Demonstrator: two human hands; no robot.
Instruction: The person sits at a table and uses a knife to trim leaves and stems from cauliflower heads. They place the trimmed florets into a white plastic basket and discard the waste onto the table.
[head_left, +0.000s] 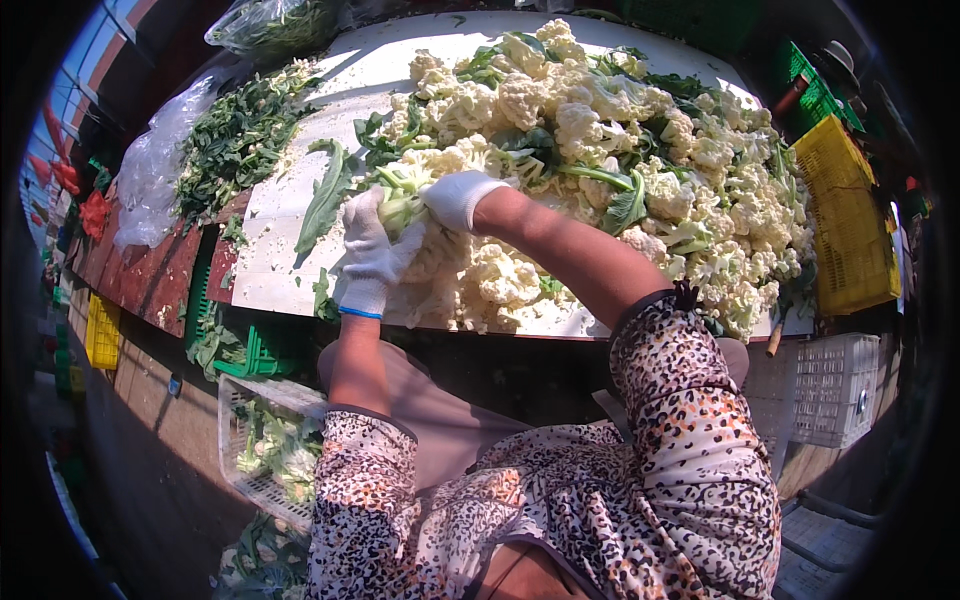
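Note:
Both hands wear white knit gloves. My left hand (375, 244), its glove edged in blue at the wrist, grips a cauliflower piece (401, 199) by its pale green stalks. My right hand (459, 201) is closed at the right side of the same piece; whether it holds a tool is hidden. Behind and to the right, a large heap of cauliflower florets (577, 127) covers much of the white tabletop (277, 232). A long green leaf (324, 196) lies left of my left hand. More florets (499, 277) lie below my right forearm.
Trimmed leaves (236, 142) are piled at the left beside clear plastic sheeting (154, 176). A yellow crate (847, 225) stands on edge at the right. A white crate (274, 390) holding cauliflower pieces is below the table at left, near a green basket (259, 356). Another white crate (836, 390) stands lower right.

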